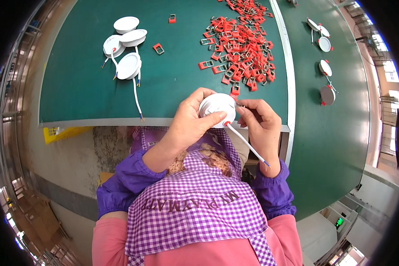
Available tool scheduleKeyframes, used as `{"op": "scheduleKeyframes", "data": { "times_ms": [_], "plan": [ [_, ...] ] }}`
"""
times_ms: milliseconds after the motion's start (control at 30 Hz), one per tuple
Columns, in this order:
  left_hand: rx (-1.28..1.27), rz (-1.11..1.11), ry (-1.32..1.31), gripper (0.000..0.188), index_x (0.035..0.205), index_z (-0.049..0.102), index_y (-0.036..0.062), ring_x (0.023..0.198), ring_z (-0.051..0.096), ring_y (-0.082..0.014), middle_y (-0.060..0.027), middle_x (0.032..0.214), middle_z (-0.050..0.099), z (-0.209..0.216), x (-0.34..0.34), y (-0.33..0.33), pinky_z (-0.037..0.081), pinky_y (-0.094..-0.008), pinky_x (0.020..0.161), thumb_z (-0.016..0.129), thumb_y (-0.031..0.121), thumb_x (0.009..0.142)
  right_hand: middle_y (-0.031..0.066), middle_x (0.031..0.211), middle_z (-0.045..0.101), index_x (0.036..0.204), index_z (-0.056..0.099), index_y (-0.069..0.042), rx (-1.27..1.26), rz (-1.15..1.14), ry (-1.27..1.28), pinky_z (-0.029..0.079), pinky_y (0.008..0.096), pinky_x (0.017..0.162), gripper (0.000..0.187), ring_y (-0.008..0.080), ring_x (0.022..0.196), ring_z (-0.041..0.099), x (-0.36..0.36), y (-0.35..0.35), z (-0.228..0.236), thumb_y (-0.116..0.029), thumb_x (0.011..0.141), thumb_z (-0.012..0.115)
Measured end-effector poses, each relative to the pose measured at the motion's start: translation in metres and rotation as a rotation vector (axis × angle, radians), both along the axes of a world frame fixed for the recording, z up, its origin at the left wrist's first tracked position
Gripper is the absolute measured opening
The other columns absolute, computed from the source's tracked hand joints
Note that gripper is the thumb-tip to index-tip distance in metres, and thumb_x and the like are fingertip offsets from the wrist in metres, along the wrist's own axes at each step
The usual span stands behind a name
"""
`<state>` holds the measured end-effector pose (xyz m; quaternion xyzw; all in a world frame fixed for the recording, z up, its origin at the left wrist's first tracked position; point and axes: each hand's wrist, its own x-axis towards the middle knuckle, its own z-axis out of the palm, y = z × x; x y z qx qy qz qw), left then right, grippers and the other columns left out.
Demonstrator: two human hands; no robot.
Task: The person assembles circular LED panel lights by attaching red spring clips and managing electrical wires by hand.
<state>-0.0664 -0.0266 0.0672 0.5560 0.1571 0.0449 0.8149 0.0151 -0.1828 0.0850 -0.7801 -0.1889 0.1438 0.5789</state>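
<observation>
My left hand (184,119) is closed around the rim of a white round downlight housing (216,103), its thumb lying across the face. From a red grommet (226,123) near the housing's lower edge runs a white cable (246,144), with bare coloured wire ends beside my right wrist. On the housing's right side my right hand (262,120) pinches a small metal spring clip with a red sleeve (235,91), the metal part mostly covered by the fingertips. Whether the clip is seated in the housing cannot be made out.
A heap of red-sleeved metal clips (246,48) lies just beyond my hands on the green table (173,97). Several white downlights (128,65) with cables sit at the left. Past a pale metal divider (290,80), more downlights (327,95) lie on a green surface (328,146).
</observation>
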Motion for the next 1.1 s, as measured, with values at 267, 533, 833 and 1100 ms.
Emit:
{"op": "scheduleKeyframes", "data": {
  "times_ms": [267,533,833,1100],
  "plan": [
    [0.224,0.027,-0.045,0.033,0.112,0.049,0.0002,0.091,0.06,-0.0094,-0.0053,0.1,0.06,-0.006,-0.002,-0.005,0.053,-0.0251,0.079,0.067,0.0,0.083,0.011,0.077,0.062,0.091,0.064,0.0,-0.14,0.041,-0.474,0.048,0.0296,0.053,0.011,0.0189,0.06,0.062,-0.007,-0.002,0.008,0.002,0.08,0.066],
    [0.367,0.055,-0.029,0.028,0.108,0.053,0.0011,0.088,0.06,-0.0089,-0.0044,0.097,0.061,0.006,-0.003,-0.009,0.052,-0.0251,0.075,0.066,-0.001,0.083,0.0105,0.074,0.063,0.088,0.064,-0.002,-0.154,0.054,-0.544,0.048,0.0324,0.054,0.013,0.0251,0.062,0.063,-0.019,0.005,0.01,0.002,0.077,0.068],
    [0.579,-0.068,-0.037,0.029,0.11,0.055,0.0022,0.086,0.059,-0.0088,-0.0046,0.093,0.062,0.011,-0.007,-0.001,0.049,-0.0246,0.073,0.066,0.002,0.083,0.0122,0.076,0.063,0.089,0.062,-0.002,-0.117,0.067,-0.519,0.049,0.0321,0.056,0.013,0.0253,0.065,0.064,-0.024,0.003,0.002,0.004,0.078,0.066],
    [0.559,-0.114,-0.065,0.031,0.111,0.056,0.002,0.091,0.057,-0.0103,-0.005,0.098,0.061,0.017,-0.016,0.0,0.048,-0.0261,0.078,0.067,0.004,0.082,0.0112,0.087,0.068,0.104,0.058,-0.001,0.064,0.018,-0.091,0.052,0.0274,0.062,0.028,0.0196,0.074,0.069,-0.023,-0.005,-0.001,0.0,0.078,0.07]
  ]
}}
